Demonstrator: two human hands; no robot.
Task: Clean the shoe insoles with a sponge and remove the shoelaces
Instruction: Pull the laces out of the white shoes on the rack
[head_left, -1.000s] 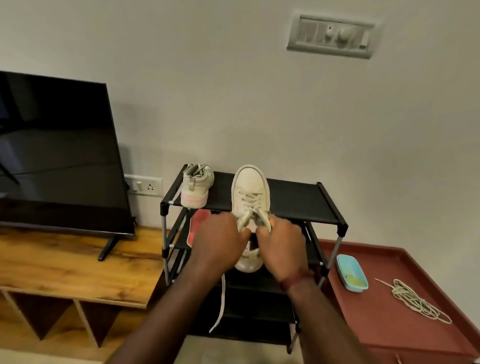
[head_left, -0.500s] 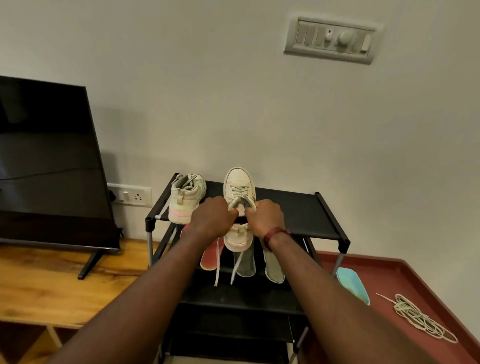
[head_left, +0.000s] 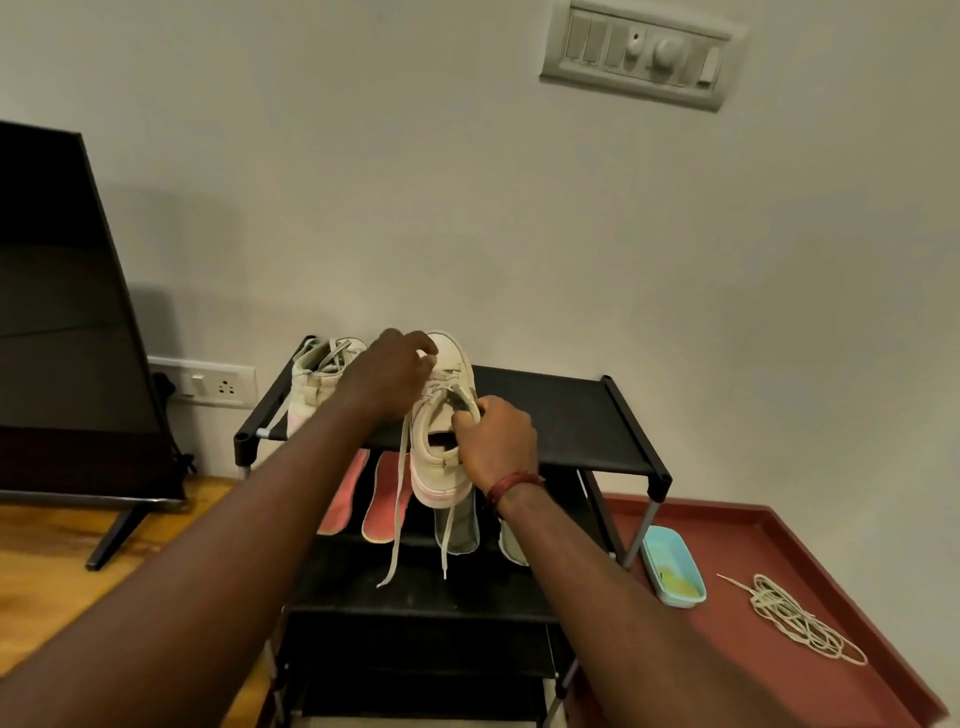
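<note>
Shoe (head_left: 439, 470) overhanging rack (head_left: 561, 410) edge, right hand (head_left: 498, 436) gripping

The single head-worn wide-angle camera looks forward and slightly down along both forearms at the shoe rack (head_left: 545, 410) against the wall (head_left: 467, 208), near enough that the left hand (head_left: 387, 374) and right hand (head_left: 498, 441) reach its top shelf.

Grey wall (head_left: 467, 208) — dark television (head_left: 62, 312)
</note>
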